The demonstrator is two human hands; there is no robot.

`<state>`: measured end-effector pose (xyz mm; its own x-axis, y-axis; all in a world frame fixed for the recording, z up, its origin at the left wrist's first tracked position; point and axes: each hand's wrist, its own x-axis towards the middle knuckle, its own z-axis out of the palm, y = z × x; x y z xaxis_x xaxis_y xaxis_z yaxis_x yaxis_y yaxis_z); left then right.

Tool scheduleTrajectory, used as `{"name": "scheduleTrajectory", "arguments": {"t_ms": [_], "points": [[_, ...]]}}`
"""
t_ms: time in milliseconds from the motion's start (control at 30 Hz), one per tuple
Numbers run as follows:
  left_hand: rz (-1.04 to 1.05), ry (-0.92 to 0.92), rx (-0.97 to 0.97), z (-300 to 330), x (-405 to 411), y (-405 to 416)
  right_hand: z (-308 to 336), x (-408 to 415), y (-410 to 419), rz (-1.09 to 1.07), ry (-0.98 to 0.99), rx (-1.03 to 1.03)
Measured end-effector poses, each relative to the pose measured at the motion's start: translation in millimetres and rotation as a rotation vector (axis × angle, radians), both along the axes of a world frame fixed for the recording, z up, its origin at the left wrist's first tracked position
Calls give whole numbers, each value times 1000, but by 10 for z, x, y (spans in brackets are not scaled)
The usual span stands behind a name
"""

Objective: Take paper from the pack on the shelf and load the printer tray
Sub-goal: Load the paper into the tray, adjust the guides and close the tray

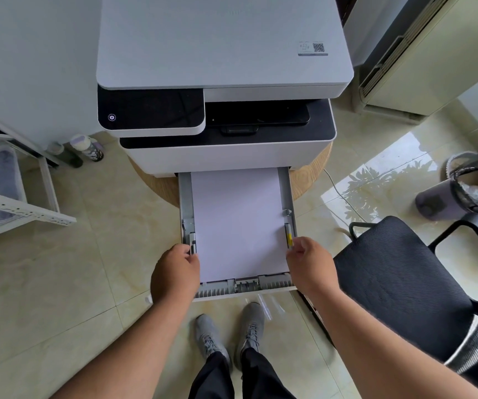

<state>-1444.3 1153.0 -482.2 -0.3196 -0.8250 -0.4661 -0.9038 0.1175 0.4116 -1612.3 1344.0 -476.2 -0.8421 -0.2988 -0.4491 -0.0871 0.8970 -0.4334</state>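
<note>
A white printer stands on a round wooden table. Its grey paper tray is pulled out toward me, and a white stack of paper lies flat inside it. My left hand pinches the left side guide at the paper's left edge. My right hand pinches the right side guide with its yellow tab at the paper's right edge. The pack and the shelf it came from are out of sight.
A black mesh office chair stands close on the right. A white rack is at left, with bottles on the floor behind it. A lined waste bin sits far right. My feet stand on the tiled floor below the tray.
</note>
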Motion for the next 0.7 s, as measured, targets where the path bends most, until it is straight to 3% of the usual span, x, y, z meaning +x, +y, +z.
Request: {"name": "scheduleTrajectory", "arguments": {"t_ms": [367, 700], "points": [[-3, -48, -21, 4, -78, -79, -6, -262, -201, 3, -45, 186], [46, -11, 0, 38, -81, -82, -41, -296, -178, 19, -34, 184]]}}
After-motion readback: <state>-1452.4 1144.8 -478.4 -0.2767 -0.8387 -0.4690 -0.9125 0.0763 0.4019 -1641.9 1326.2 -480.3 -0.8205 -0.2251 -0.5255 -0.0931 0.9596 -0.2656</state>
